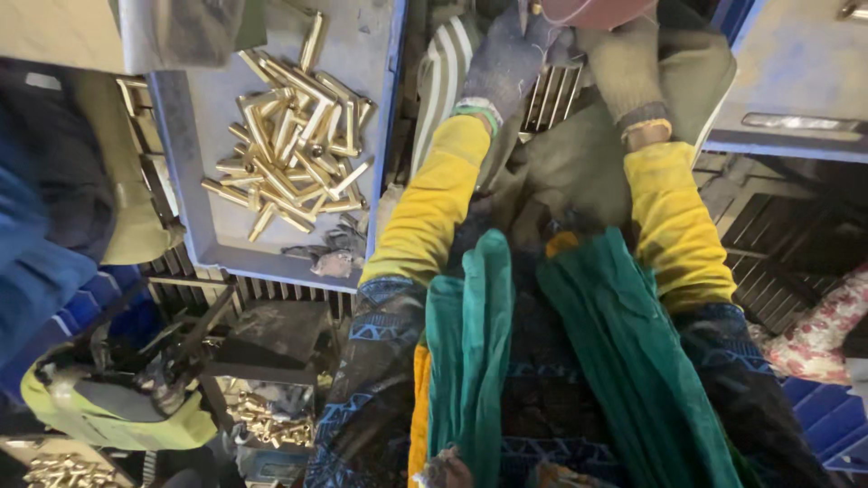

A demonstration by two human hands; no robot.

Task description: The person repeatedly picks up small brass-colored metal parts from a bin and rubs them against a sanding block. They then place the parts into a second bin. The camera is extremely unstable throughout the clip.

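Reaching up with both gloved hands toward a reddish rounded thing [592,11] at the top edge, right of the blue tray [384,126].

The left hand [508,56], in a dark knit glove, curls its fingers up by that reddish thing; the right hand [624,68], in a tan glove, lies just beside it, but whether either truly grips cannot be told, since the fingertips run out of view. Doing this well probably means steadying with one hand while the other works, elbows kept clear of the brass pieces [294,136] heaped in the tray. Most of the reddish thing is cut off; the green cloth [624,343] below the tray's level hides the lap.
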